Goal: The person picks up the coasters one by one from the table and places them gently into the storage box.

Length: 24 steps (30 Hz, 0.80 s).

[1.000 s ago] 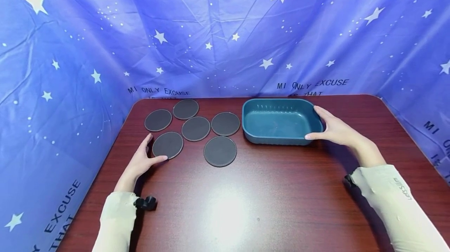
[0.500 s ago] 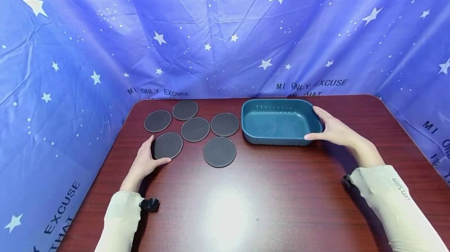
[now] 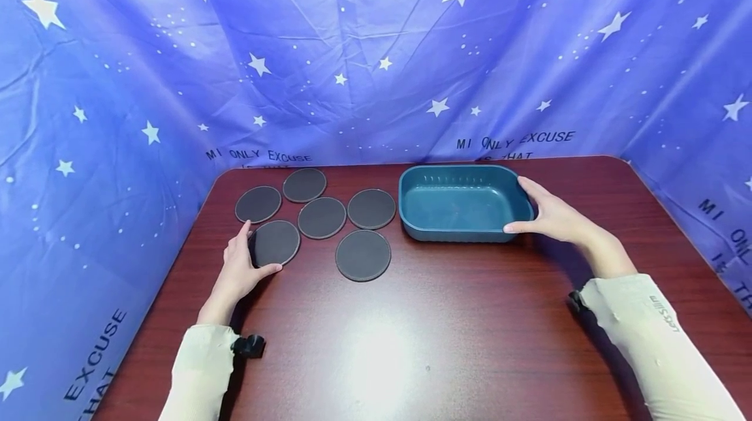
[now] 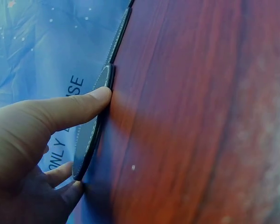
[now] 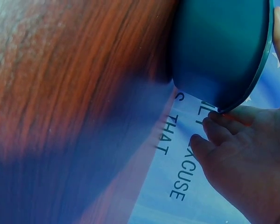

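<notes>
Several round black coasters with stitched edges lie on the left of the table. My left hand (image 3: 237,269) spans the nearest-left coaster (image 3: 275,243), thumb on its near edge and fingers at its far left edge. In the left wrist view that coaster (image 4: 91,135) sits between the thumb and the fingertips, a shadow beneath its lower end. To the right of the coasters stands a teal rectangular basin (image 3: 461,235). My right hand (image 3: 552,213) holds its right end, thumb at the front rim, other fingers around the back right side, partly hidden in the head view.
Other coasters lie close by: one at far left (image 3: 258,204), one at the back (image 3: 304,185), one in the middle (image 3: 322,217), one beside the basin (image 3: 371,208) and one in front (image 3: 363,255). A blue star-printed curtain (image 3: 352,29) stands behind the dark red table (image 3: 470,323).
My left hand has shifted right and closed in on the nearest-left coaster, thumb and fingers now at its edges. The right hand and basin keep their place; the head view has turned slightly.
</notes>
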Available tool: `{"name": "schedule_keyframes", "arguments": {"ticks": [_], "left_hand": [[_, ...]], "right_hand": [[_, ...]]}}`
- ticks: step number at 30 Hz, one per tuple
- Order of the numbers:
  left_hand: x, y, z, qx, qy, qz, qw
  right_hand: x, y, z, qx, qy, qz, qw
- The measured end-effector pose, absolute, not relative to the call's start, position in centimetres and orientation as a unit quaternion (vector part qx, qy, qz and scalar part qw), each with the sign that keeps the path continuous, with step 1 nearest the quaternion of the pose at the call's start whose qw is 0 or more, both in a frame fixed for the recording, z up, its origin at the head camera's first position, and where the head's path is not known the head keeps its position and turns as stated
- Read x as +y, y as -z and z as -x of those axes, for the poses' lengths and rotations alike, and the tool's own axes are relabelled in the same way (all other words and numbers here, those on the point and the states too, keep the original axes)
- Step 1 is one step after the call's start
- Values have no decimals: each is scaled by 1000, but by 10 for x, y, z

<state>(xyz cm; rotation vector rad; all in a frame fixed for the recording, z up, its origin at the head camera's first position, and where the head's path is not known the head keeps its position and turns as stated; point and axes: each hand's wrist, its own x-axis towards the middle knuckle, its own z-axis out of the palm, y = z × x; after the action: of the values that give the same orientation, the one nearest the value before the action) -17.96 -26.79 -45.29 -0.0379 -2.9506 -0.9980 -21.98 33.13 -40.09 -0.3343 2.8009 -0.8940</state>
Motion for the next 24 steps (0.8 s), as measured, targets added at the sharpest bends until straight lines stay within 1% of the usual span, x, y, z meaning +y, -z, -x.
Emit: {"name": "schedule_keyframes", "arguments": {"ticks": [8, 17, 24], "left_hand": [[-264, 444, 179, -949, 315, -2, 15], [-270, 443, 178, -934, 356, -6, 36], [-274, 440, 179, -898, 437, -52, 8]], "right_hand": [[329, 400, 219, 941, 305, 111, 94], [329, 400, 218, 938, 316, 110, 95], [331, 401, 217, 937, 317, 111, 94]]}}
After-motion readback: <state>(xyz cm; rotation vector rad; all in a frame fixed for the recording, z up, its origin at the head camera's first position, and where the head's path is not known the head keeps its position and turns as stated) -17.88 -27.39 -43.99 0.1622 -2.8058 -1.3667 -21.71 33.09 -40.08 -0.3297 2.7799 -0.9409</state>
